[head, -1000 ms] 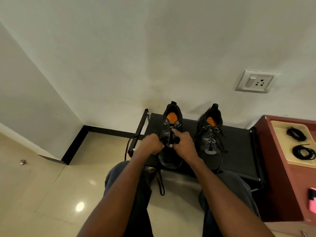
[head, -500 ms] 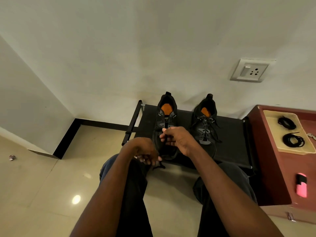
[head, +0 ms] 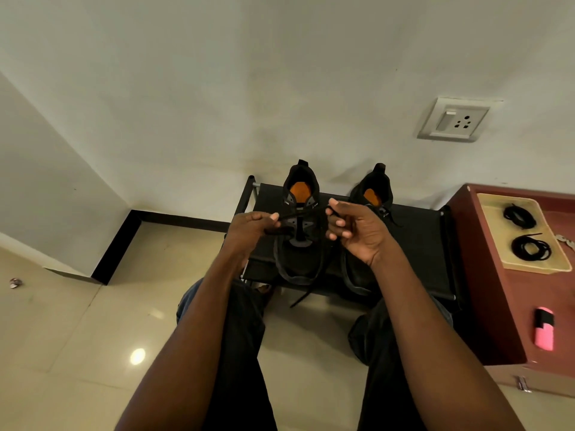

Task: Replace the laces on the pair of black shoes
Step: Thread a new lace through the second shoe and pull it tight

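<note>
Two pale walls meet in a corner at the left, with a black skirting strip (head: 174,219) along their foot and glossy beige floor tiles (head: 77,337) stretching open to the left. Against the back wall stands a low black rack with a fabric top (head: 417,244), its metal frame edges showing at both ends. Just beside its right end sits a reddish-brown wooden cabinet (head: 510,306), closing off that side. On the cabinet's surface lies a cream tray (head: 491,237) holding two coiled black laces (head: 531,247), and nearer the camera a pink and black object (head: 544,329). A white wall socket with switch (head: 452,121) is mounted above.

On the rack stand two black shoes with orange insoles, heels to the wall: the left shoe (head: 300,244) and the right shoe (head: 375,194), partly hidden. The left hand (head: 249,231) and right hand (head: 357,231) are raised over the left shoe, each with fingers curled, pinching an end of a black lace (head: 298,214) stretched between them.
</note>
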The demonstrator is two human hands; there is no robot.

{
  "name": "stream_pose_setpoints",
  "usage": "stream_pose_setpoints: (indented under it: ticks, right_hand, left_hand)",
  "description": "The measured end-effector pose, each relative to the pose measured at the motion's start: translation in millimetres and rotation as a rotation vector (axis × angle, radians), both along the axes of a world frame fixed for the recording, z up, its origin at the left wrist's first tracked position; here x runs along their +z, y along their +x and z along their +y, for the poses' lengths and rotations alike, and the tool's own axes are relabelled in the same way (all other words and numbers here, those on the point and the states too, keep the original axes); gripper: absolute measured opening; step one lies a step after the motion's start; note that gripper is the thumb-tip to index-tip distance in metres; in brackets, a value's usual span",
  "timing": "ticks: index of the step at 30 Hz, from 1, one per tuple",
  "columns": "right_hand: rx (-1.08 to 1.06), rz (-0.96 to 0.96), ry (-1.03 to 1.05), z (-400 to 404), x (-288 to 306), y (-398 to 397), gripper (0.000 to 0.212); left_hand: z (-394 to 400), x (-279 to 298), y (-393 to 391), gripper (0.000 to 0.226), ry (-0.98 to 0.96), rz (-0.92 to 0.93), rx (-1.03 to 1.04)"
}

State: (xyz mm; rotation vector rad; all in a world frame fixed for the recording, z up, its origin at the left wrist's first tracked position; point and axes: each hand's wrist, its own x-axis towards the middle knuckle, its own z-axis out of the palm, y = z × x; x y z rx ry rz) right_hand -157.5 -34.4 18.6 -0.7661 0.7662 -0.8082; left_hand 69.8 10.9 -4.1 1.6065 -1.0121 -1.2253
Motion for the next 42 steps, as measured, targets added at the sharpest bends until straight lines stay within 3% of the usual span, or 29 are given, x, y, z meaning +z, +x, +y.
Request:
stream_pose_setpoints:
  ticks: [3, 5, 6, 8, 9, 11, 14, 16, 19, 22, 24, 26, 27, 30, 33, 36, 39, 42]
  right_hand:
    - [-0.049, 0.001, 0.001, -4, -4, -7, 0.020]
    - [-0.045, 0.064, -0.014, -6, -11, -8, 0.020]
    - [-0.025, 0.120, -0.030, -7, -14, -7, 0.020]
    - [0.047, 0.250, -0.082, -5, -17, 0, 0.020]
    - [0.088, 0.307, -0.109, -3, -18, 5, 0.020]
    - [0.145, 0.378, -0.138, 2, -18, 14, 0.018]
    - [0.159, 0.432, -0.145, 3, -18, 15, 0.019]
    - [0.141, 0.438, -0.141, -1, -17, 6, 0.020]
    - [0.052, 0.408, -0.104, -7, -17, -9, 0.019]
    - [-0.044, 0.425, -0.090, -12, -20, -15, 0.015]
    - [-0.111, 0.441, -0.102, -15, -23, -16, 0.012]
    - [-0.117, 0.500, -0.143, -17, -25, -15, 0.011]
    - [-0.083, 0.533, -0.171, -16, -24, -12, 0.010]
    - [0.084, 0.564, -0.242, -7, -20, 5, 0.005]
    - [0.130, 0.563, -0.270, -4, -24, 17, 0.003]
    - [0.076, 0.619, -0.259, -8, -27, 11, 0.008]
    - [0.054, 0.613, -0.233, -15, -29, -2, 0.005]
    - [0.059, 0.631, -0.208, -19, -33, -6, 0.016]
  left_hand:
    - [-2, -24, 11, 0.024, 0.287, -0.708, 0.122]
    - [2, -25, 6, 0.025, 0.295, -0.926, 0.129]
    - [3, -20, 1, 0.025, 0.163, -0.902, 0.107]
    - [1, -7, -14, 0.031, -0.136, -0.529, -0.018]
    - [2, -1, -22, 0.031, -0.190, -0.326, -0.120]
    - [6, 7, -33, 0.022, -0.166, -0.142, -0.299]
    - [7, 5, -30, 0.017, -0.119, -0.170, -0.334]
    - [4, 1, -19, 0.018, -0.096, -0.178, -0.199]
    - [-1, -8, -6, 0.016, -0.060, -0.185, 0.187]
    - [-3, -14, 7, 0.022, 0.006, -0.299, 0.685]
    - [-3, -15, 15, 0.022, 0.026, -0.470, 0.873]
    - [-4, -16, 10, 0.032, -0.059, -0.642, 0.834]
    - [-5, -15, 3, 0.042, -0.146, -0.639, 0.723]
    - [-4, -10, -25, 0.043, -0.312, -0.411, 0.120]
    - [-4, -14, -39, 0.022, -0.173, -0.292, -0.323]
    - [-6, -15, -37, 0.013, -0.153, -0.283, -0.288]
    - [-9, -15, -31, 0.011, -0.158, -0.373, -0.101]
    - [-8, -20, -30, 0.014, -0.121, -0.519, 0.050]
